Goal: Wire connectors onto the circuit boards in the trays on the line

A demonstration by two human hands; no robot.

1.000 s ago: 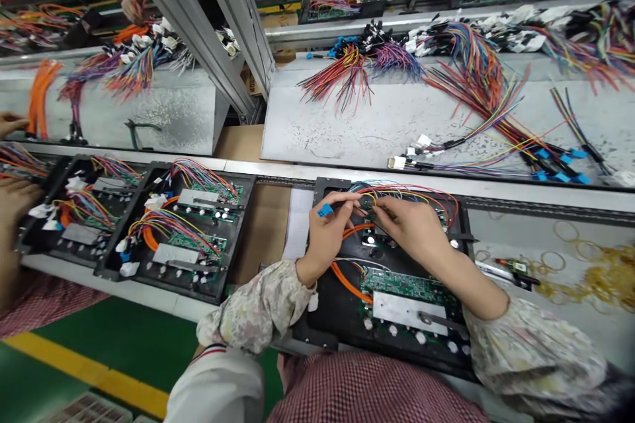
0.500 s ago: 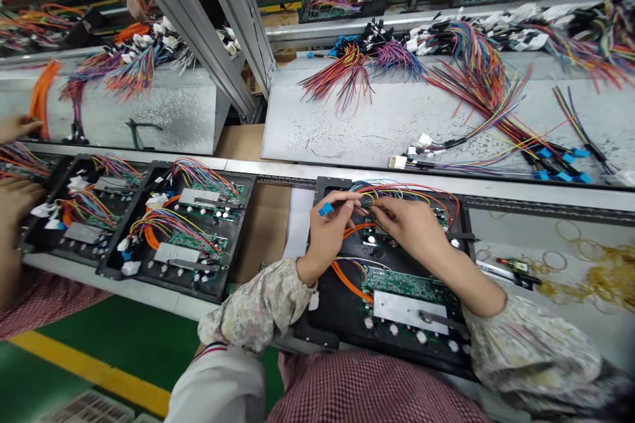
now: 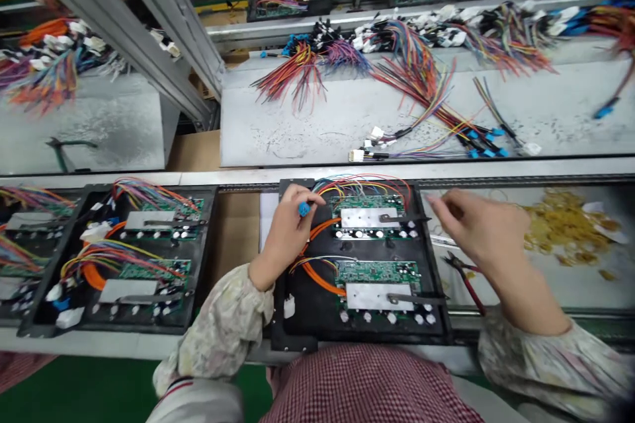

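In the head view, we see a shallow black tray (image 3: 317,324) with a matt, dark floor and raised edges, set on the desk (image 3: 501,294) before us. Within it lie two rectangular green circuit boards (image 3: 377,271), one beyond the other, each bearing a smooth, dull-silver metal plate (image 3: 380,297) crossed at its right end by a dark flat bar (image 3: 417,299). Round pale knobs (image 3: 391,318) line their near edges, glossy orange cables (image 3: 322,281) curve in from the left, and thin multicoloured wires (image 3: 360,178) arch over the far board. The small blue plastic connector (image 3: 303,209) looks blocky and bright; it sits in our left hand (image 3: 289,221), above the tray's far left part. That hand is closed, its fingers bent around the connector. Our right hand (image 3: 489,231) hangs just right of the tray, blurred, its fingers curled and its thumb and forefinger close together; we cannot tell whether it has hold of anything. Below it lie red-handled cutters (image 3: 469,284), with a tangle of translucent yellow rubber bands (image 3: 560,231) farther right. Beyond, a scuffed, sloping grey metal shelf (image 3: 317,135) carries fanned bundles of coloured wire (image 3: 295,76).
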